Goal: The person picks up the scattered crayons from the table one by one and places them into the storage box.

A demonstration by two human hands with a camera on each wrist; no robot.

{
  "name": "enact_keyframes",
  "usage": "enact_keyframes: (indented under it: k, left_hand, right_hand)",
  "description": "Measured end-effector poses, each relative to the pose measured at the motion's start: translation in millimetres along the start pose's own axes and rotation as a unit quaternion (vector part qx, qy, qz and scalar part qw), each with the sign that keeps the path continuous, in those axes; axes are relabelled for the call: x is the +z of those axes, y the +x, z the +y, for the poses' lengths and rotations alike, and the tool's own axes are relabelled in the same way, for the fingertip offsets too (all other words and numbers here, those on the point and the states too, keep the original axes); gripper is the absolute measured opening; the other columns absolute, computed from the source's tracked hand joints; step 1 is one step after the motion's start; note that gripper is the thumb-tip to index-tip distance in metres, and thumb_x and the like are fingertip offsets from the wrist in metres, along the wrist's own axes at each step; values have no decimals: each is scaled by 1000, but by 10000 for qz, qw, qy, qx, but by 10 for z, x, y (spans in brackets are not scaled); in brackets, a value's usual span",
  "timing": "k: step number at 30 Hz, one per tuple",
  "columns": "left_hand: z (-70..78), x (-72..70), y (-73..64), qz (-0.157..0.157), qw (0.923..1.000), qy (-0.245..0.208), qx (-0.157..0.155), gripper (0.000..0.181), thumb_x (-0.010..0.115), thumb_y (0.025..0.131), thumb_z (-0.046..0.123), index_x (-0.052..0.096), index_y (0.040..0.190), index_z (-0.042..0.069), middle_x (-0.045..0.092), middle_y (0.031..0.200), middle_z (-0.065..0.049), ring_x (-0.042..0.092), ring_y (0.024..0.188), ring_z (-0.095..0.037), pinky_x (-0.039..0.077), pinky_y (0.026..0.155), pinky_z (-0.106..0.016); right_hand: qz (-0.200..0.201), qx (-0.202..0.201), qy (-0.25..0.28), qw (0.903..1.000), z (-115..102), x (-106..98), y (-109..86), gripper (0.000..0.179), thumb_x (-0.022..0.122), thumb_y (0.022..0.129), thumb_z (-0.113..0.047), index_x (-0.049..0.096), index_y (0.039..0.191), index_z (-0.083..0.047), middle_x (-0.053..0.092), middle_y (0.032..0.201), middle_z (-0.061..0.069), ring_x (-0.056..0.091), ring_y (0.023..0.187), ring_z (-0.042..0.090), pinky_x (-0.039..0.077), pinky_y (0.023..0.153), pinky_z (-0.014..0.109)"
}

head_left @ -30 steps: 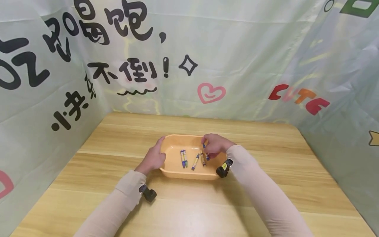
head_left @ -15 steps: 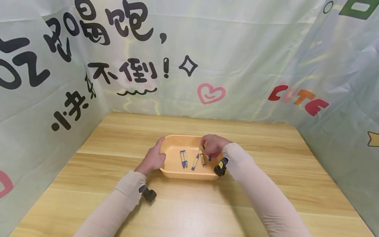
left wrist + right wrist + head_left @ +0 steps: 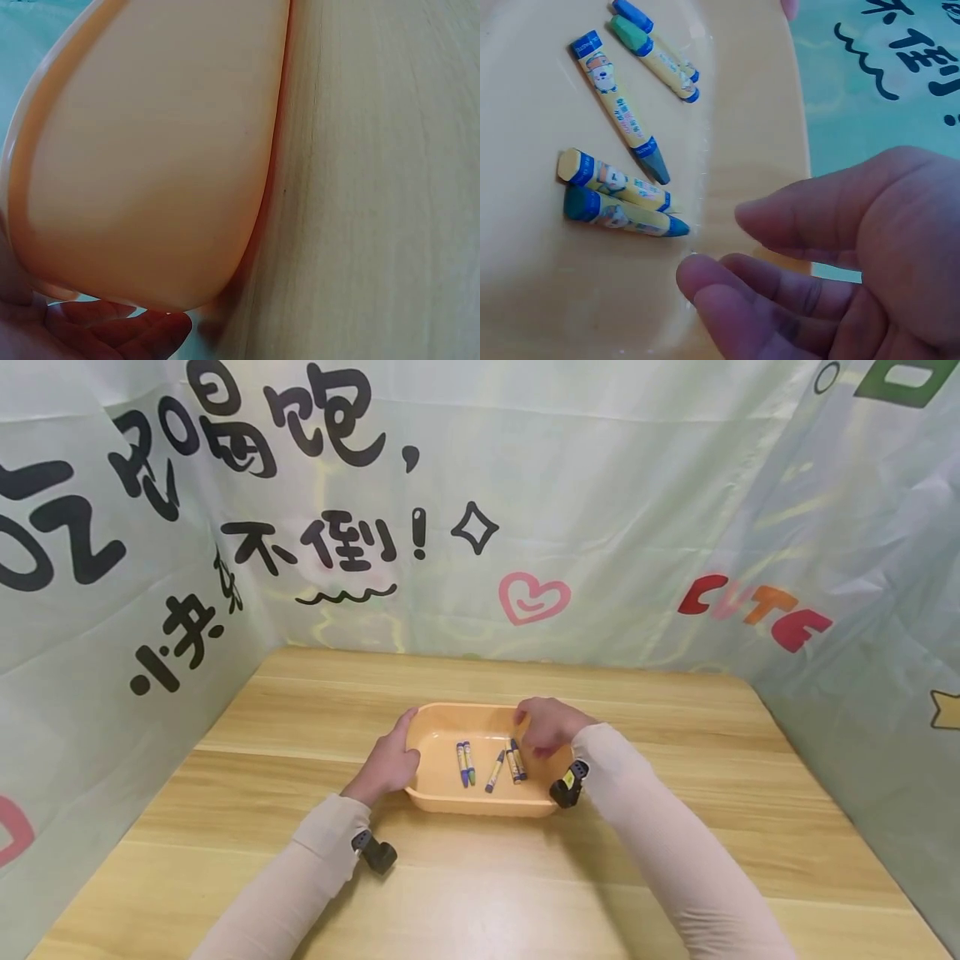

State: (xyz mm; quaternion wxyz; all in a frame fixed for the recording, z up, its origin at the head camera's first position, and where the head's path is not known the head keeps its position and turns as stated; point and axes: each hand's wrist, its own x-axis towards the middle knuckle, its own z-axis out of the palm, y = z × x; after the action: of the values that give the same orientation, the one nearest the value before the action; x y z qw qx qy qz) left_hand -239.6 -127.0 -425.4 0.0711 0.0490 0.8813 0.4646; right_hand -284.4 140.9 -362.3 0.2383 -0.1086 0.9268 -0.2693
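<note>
A pale orange plastic basin stands on the table. My left hand grips its left end, thumb along the rim and fingers curled against the outside wall. Inside lie several oil pastels in cream wrappers with blue bands. A teal pastel lies alongside a cream-coloured pastel. Beyond them a dark grey pastel lies on its own, and a green pastel pairs with a blue pastel. My right hand is over the basin's right end, thumb and fingers apart, nothing between them.
The wooden table extends around the basin. Printed fabric hangs behind the table and along both sides. A small black camera sits at the left wrist, another black camera at the right.
My right hand has let go of the teal pastel, which now lies beside the cream-coloured one. The hand has drawn slightly up and away. The left hand keeps its grip on the basin.
</note>
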Motion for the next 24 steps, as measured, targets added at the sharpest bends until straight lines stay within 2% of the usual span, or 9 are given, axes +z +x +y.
enact_keyframes:
  k: [6, 11, 14, 18, 21, 24]
  left_hand:
    - [0, 0, 4, 21, 10000, -10, -48, 72, 41, 91, 0, 12, 156, 13, 45, 137, -33, 64, 60, -21, 54, 55, -32]
    - [0, 11, -2, 35, 10000, 22, -23, 72, 41, 91, 0, 13, 156, 13, 42, 140, -33, 66, 72, -24, 55, 59, -32]
    - [1, 16, -10, 62, 10000, 74, -9, 72, 41, 90, 0, 13, 156, 13, 41, 141, -32, 66, 82, -27, 56, 63, -33]
    - [3, 11, -16, 66, 9999, 99, 3, 72, 41, 91, 0, 13, 156, 13, 42, 141, -32, 66, 83, -27, 56, 64, -33]
    - [4, 5, -14, 48, 9999, 95, 20, 71, 41, 91, 0, 13, 156, 13, 42, 140, -32, 66, 78, -25, 55, 63, -33]
    - [0, 2, -11, 45, 9999, 123, 45, 72, 41, 91, 0, 13, 156, 12, 43, 139, -32, 66, 73, -24, 54, 63, -32]
  right_hand:
    - [484, -688, 75, 9964, 88, -93, -85, 27, 60, 88, -4, 57, 114, 2, 65, 77, 14, 65, 59, 21, 55, 55, 29]
    - [1008, -1101, 430, 9879, 280, -150, -175, 23, 60, 92, -8, 59, 111, 5, 65, 82, 20, 66, 64, 28, 55, 56, 32]
    - [1376, -1105, 513, 9830, 435, -176, -224, 20, 60, 93, -9, 59, 109, 5, 64, 81, 19, 66, 65, 30, 55, 57, 35]
    - [1817, -918, 568, 9774, 654, -199, -298, 19, 58, 93, -10, 59, 107, 4, 63, 82, 18, 66, 68, 32, 54, 57, 34]
    - [1909, -809, 497, 9770, 820, -207, -348, 20, 57, 93, -11, 58, 107, 4, 63, 81, 18, 65, 67, 32, 53, 56, 33]
    - [1686, -666, 344, 9828, 987, -191, -377, 21, 58, 93, -11, 58, 107, 4, 63, 76, 13, 63, 63, 27, 51, 55, 33]
